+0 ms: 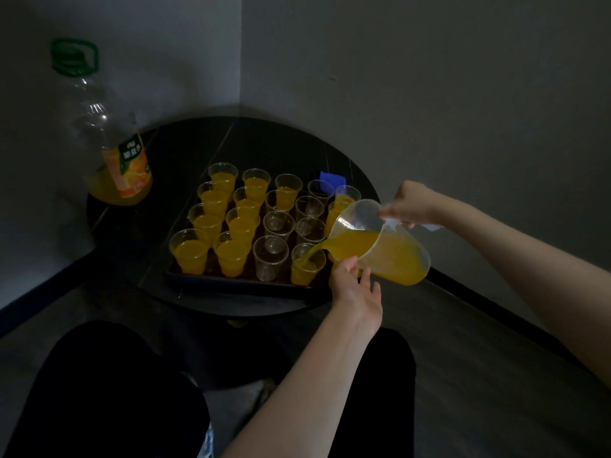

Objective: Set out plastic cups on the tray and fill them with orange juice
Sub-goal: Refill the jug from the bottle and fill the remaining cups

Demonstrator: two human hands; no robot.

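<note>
The right hand [408, 204] grips the jug [380, 242] by its handle; the left hand [355, 289] steadies it underneath, fingers relaxed. Juice streams into a front-row cup [307, 264] on the tray [238, 281]. About half a dozen middle cups remain empty; the rest look filled.

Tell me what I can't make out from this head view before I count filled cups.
- Head view: the near right tray corner and any cup there, hidden by the left hand and pitcher.
- Right-column cups: mostly covered by the pitcher, fill unclear.
- Pitcher handle: hidden in the right hand.
- Blue object behind the cups: too dark to identify.
</note>
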